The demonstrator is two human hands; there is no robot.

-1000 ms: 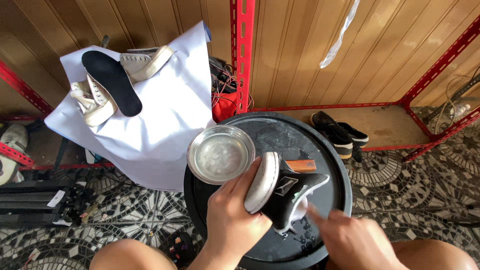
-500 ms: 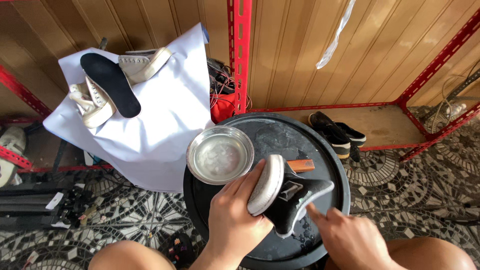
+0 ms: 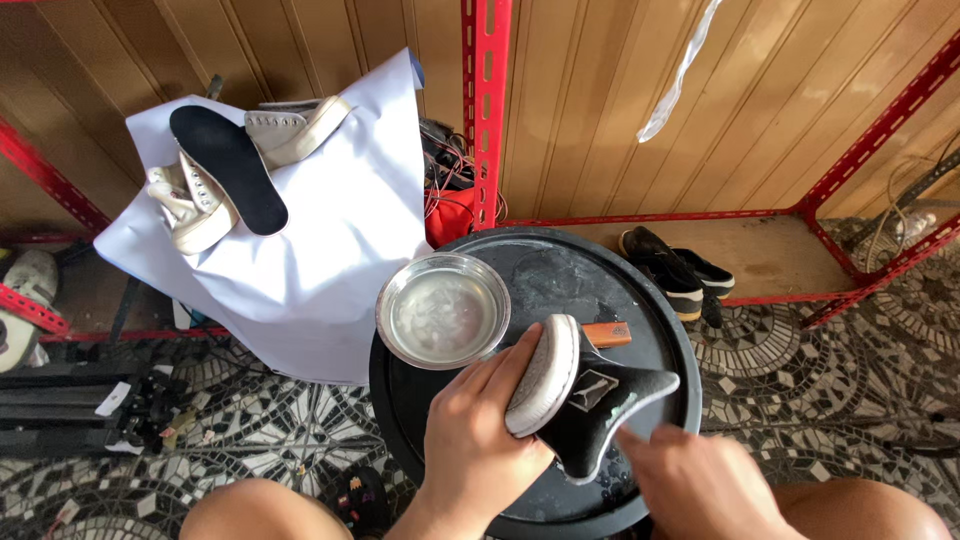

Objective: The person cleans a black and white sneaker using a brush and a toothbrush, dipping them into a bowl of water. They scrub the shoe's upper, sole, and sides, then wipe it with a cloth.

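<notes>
Two bare hands work over a round black tray (image 3: 640,300), which keeps the wet job off the patterned floor. The left hand (image 3: 480,440) wraps its fingers (image 3: 500,372) around the pale sole of a black sneaker (image 3: 585,405), thumb under the heel end, so the shoe is tipped on its side with the dark upper turned toward the right hand (image 3: 700,480). That hand's fingers are bunched narrow and pressed against the wet upper near the shoe's lower edge; whether they pinch a cloth or brush I cannot tell. Just past the left fingertips, an orange handle (image 3: 607,334) peeks from behind the shoe. Slightly farther, to the left of those fingertips, a metal bowl of cloudy water (image 3: 442,310) overhangs the tray's rim within easy dipping reach. Well beyond, a white sheet (image 3: 330,230) holds pale high-top shoes (image 3: 190,200) and a dark insole (image 3: 228,168), and a dark pair of shoes (image 3: 675,265) rests on the low wooden shelf.
</notes>
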